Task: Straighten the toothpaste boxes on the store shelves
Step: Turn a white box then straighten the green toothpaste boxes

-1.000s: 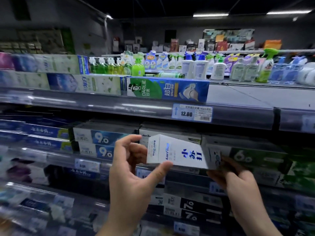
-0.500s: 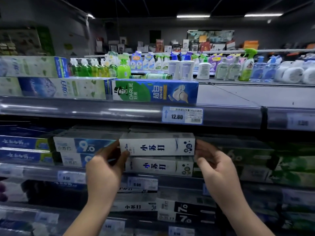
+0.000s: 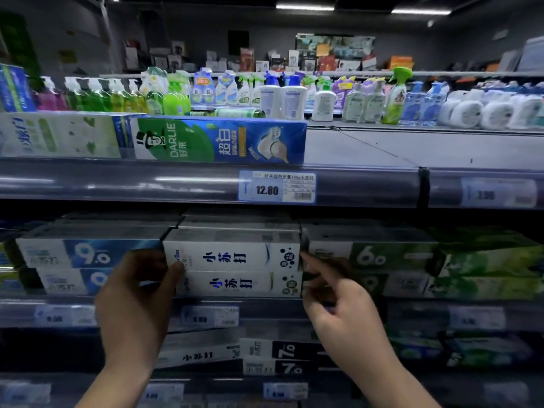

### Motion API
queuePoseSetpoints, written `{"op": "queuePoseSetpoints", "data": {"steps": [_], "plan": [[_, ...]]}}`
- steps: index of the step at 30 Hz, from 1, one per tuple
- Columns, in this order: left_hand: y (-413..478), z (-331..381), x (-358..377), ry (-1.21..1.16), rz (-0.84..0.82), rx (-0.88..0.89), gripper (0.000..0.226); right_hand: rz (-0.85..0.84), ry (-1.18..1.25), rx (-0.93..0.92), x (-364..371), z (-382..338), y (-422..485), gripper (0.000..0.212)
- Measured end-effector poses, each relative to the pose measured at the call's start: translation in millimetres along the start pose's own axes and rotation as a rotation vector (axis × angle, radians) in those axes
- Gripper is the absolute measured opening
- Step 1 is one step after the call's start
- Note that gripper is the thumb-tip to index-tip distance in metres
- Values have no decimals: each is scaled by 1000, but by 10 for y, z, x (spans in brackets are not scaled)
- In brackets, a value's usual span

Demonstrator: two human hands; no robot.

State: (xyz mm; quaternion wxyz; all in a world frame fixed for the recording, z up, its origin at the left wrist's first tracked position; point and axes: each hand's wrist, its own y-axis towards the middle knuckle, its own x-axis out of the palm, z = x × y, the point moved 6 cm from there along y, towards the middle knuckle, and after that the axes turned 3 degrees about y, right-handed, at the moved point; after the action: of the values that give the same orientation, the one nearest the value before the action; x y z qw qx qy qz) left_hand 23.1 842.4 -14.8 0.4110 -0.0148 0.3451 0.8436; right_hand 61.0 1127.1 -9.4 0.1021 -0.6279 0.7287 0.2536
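Observation:
A white toothpaste box (image 3: 232, 256) with dark lettering lies flat on a second white toothpaste box (image 3: 243, 284) on the middle shelf, both facing front. My left hand (image 3: 138, 298) wraps the left end of the upper box, thumb on its front face where the two boxes meet. My right hand (image 3: 341, 307) is at the right end; its index fingertip touches the upper box's right edge and the other fingers are loosely curled, holding nothing.
Blue 9.0 boxes (image 3: 88, 254) sit tight on the left, green 6.0 boxes (image 3: 371, 254) on the right. A Darlie box (image 3: 217, 141) lies on the shelf above, over a 12.80 price tag (image 3: 276, 188). Black 7.0 boxes (image 3: 282, 351) fill the shelf below.
The white box, held tilted in front of the shelf a second ago, now lies on the stack. Since half a second ago my right hand drew back to a fingertip touch.

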Motion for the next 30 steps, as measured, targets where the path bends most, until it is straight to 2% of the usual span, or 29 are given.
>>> {"op": "queuePoseSetpoints", "data": {"steps": [2,4,7,9,11,13,17,19,22,25,30], "plan": [[-9,27,29,10,3,-10,22,62,-4,-45,-173,-18,-15,41],[-59,106,36,30,32,15,24,199,-37,-119,-485,-22,-23,27],[-234,466,92,145,79,225,29,471,-228,-183,-1107,55,-48,16],[-358,820,287,158,-5,358,28,567,-376,-152,-1482,163,-44,16],[-428,1128,584,177,-128,459,32,515,-489,-81,-1735,310,16,33],[-454,1350,920,234,-256,527,47,390,-586,-38,-1858,420,101,49],[-487,1373,1429,605,-383,559,82,171,-770,-137,-1866,542,297,60],[-506,1349,1476,646,-380,551,81,88,-824,-102,-1863,614,396,61],[-521,1357,1444,625,-347,546,76,57,-787,-106,-1866,664,455,59],[-548,1404,1418,583,-327,538,72,82,-673,-165,-1867,690,484,50],[-707,1577,1180,333,-228,525,65,175,-469,-280,-1894,779,467,40]]}}
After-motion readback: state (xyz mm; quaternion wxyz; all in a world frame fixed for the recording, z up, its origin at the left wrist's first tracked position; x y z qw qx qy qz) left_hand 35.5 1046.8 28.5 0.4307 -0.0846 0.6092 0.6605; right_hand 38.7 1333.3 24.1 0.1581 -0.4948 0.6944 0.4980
